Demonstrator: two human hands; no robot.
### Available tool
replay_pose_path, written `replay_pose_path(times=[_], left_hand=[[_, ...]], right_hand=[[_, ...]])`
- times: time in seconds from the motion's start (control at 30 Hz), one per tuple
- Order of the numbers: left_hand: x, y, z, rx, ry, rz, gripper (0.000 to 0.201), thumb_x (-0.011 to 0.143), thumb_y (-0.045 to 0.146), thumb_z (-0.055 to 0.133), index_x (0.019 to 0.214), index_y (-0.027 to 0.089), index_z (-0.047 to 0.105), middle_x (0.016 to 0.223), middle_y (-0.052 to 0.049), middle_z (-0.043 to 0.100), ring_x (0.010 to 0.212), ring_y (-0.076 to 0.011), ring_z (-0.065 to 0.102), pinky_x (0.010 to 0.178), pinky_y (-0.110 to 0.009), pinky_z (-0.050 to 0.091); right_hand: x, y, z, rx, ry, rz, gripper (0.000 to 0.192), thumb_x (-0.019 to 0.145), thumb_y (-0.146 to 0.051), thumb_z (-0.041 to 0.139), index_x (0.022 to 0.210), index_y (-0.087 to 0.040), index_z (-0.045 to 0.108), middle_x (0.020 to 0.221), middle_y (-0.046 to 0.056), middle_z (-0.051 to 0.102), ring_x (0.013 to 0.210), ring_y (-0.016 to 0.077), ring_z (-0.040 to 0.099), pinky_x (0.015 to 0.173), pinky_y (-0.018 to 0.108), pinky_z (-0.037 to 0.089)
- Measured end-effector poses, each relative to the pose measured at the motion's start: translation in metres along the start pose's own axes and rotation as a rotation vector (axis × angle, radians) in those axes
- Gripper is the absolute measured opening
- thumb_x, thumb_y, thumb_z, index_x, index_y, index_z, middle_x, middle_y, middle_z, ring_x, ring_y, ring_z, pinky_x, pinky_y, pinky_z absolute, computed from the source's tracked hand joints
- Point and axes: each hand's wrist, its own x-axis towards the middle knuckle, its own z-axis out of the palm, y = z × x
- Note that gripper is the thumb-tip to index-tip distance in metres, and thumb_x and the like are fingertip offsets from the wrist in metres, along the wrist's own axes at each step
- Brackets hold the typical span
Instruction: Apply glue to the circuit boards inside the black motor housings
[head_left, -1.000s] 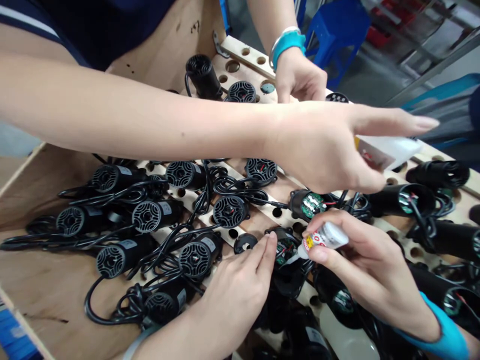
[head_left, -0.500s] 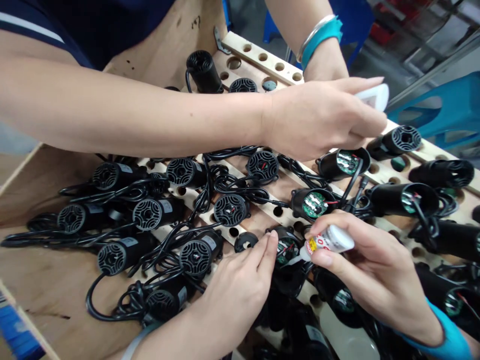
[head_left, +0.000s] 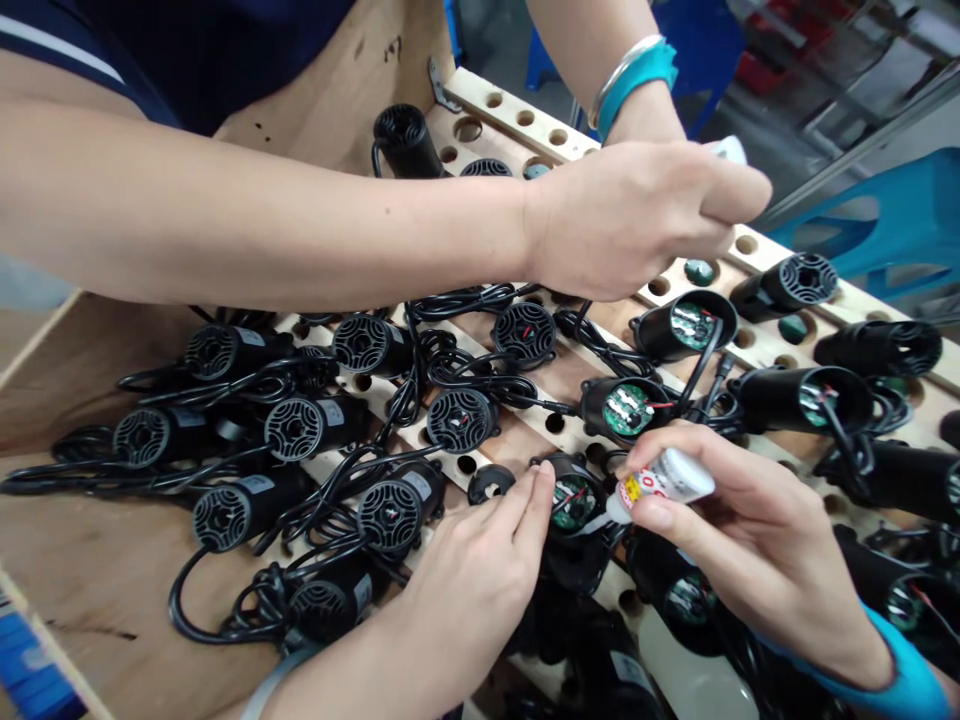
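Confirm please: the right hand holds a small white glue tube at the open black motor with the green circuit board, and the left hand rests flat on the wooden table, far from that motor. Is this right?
Not quite. The right hand does hold the glue tube at the open motor, but the head view shows the left hand with its fingertips against that motor, not flat on the table.

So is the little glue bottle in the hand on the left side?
No, the small white bottle is pinched in the right hand, while the left hand steadies the open black pump.
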Motion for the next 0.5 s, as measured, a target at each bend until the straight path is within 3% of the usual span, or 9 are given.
replay_pose_path(times=[0.1,0.3,0.4,0.5], left_hand=[[0.011,0.003,-0.005,-0.005,0.01,0.018,0.037,0.093,0.022,0.03,0.112,0.017,0.061,0.119,0.001,0.065,0.096,-0.0166,0.067,0.053,-0.011,0.052],[0.064,0.015,-0.019,-0.013,0.05,0.067,0.039,0.092,0.025,0.037,0.126,0.026,0.055,0.127,0.004,0.061,0.102,-0.0209,0.065,0.058,-0.014,0.057],[0.055,0.018,-0.019,0.005,0.034,0.081,0.039,0.092,0.025,0.038,0.126,0.029,0.056,0.126,0.003,0.062,0.099,-0.0203,0.067,0.062,-0.016,0.058],[0.021,0.018,-0.018,0.031,0.009,0.101,0.04,0.091,0.025,0.04,0.128,0.028,0.055,0.124,0.0,0.063,0.098,-0.0201,0.068,0.068,-0.019,0.06]], right_hand=[[0.0,0.001,-0.003,-0.011,0.004,-0.007,0.006,0.085,-0.026,0.062,0.09,-0.023,0.059,0.071,-0.003,0.06,0.058,0.0094,0.055,0.053,0.02,0.044],[-0.001,0.005,-0.009,0.01,0.02,0.024,0.006,0.084,-0.028,0.062,0.088,-0.024,0.06,0.068,-0.005,0.06,0.056,0.0089,0.054,0.052,0.019,0.044],[-0.002,0.007,-0.009,0.053,0.017,0.062,0.006,0.084,-0.028,0.062,0.087,-0.024,0.059,0.069,-0.004,0.059,0.057,0.0089,0.054,0.052,0.019,0.044],[-0.003,0.008,-0.008,0.092,0.057,0.083,0.006,0.084,-0.028,0.062,0.087,-0.023,0.06,0.07,-0.003,0.059,0.058,0.0095,0.053,0.052,0.019,0.043]])
